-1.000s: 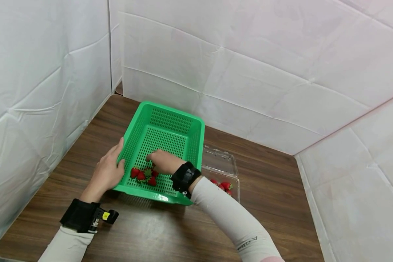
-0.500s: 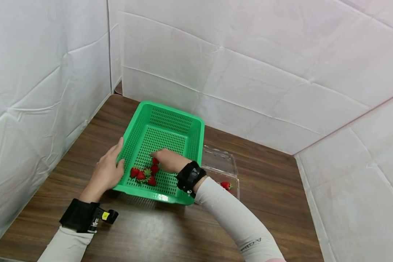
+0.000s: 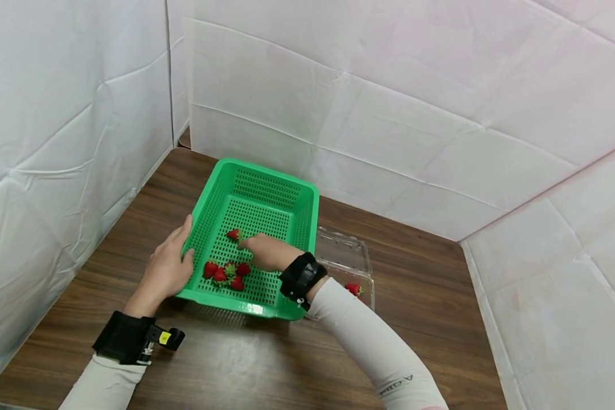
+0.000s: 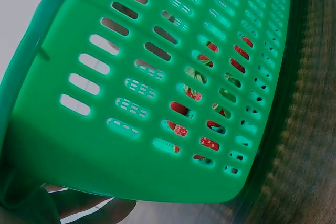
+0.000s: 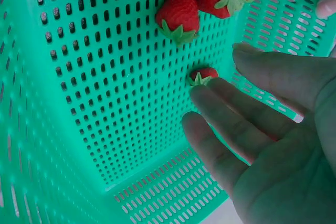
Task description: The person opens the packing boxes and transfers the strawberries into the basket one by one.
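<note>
Here, strawberry just beyond right hand fingertips, ungripped

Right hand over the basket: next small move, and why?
Probably withdraw the right hand toward the clear punnet for its remaining strawberry: the fingers are open and empty, and the lone strawberry already lies free in the green basket.

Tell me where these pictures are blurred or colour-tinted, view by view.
Head view: sharp, evenly lit. Left wrist view: the table smears into blur beside the green basket. Right wrist view: the right hand is close, soft and tinted green.
</note>
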Demonstrator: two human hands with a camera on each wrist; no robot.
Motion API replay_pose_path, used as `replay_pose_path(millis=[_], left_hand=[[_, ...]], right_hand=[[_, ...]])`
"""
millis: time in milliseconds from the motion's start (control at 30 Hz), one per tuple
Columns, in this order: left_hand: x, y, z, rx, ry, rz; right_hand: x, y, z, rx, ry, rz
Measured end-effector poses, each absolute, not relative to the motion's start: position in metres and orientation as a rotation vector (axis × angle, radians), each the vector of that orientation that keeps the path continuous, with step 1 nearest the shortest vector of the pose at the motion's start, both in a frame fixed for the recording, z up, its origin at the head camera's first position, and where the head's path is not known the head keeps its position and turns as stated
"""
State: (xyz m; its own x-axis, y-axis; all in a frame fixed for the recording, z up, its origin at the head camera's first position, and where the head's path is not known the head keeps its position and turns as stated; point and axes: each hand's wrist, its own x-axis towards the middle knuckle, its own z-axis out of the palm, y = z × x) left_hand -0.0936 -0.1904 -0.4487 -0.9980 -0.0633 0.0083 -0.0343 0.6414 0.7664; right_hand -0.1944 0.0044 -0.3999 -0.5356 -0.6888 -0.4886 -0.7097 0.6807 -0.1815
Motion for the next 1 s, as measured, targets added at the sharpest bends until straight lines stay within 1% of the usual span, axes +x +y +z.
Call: replay_pose_path(millis=[200, 600, 1000], left_hand=[[-0.093, -0.190, -0.448, 0.076, -2.808, -1.306], [-0.093, -0.189, -0.446, 0.097, -2.824, -1.302], [-0.095, -0.189, -0.448, 0.085, -2.830, -1.300]], right_hand=[[-0.193, 0.012, -0.393, -1.095, 2.370, 0.036], [-0.190, 0.039, -0.372, -1.189, 2.509, -0.183], [-0.186, 0.088, -0.361, -1.135, 2.655, -0.436]])
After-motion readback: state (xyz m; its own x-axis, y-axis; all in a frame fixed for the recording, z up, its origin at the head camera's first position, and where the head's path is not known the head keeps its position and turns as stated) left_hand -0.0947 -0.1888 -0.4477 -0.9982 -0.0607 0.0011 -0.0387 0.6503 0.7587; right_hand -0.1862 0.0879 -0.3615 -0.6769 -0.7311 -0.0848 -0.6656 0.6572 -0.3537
